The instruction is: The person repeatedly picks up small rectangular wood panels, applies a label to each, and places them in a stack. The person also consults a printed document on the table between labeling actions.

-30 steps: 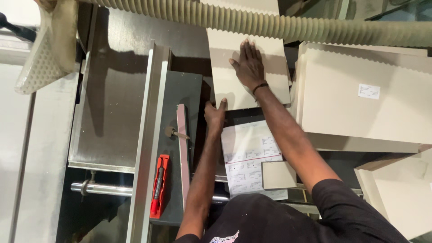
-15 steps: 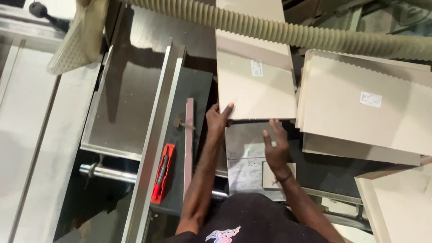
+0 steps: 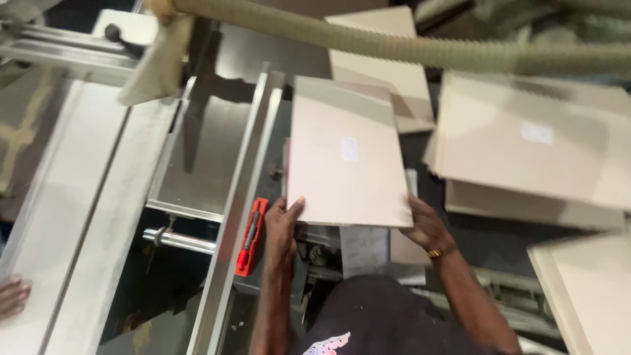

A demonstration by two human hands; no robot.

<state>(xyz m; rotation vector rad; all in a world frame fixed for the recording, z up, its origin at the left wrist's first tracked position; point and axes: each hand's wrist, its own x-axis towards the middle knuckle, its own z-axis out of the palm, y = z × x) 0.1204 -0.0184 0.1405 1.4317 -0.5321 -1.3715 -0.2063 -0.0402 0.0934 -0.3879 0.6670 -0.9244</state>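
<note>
I have both hands on the beige panel (image 3: 345,154), which now lies pulled nearer over the saw tabletop (image 3: 197,158). The left hand (image 3: 284,220) grips its near left corner, thumb on top. The right hand (image 3: 426,227), flat on the documents half a second ago, now clasps the near right corner. The red utility knife (image 3: 250,236) has not moved, just left of my left hand.

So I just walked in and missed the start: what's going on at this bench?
A person holds a pale flat board by its near edge, left hand at one corner, right hand at the other, over a metal machine table. More boards are stacked to the right. A red utility knife lies beside the left hand.
</note>
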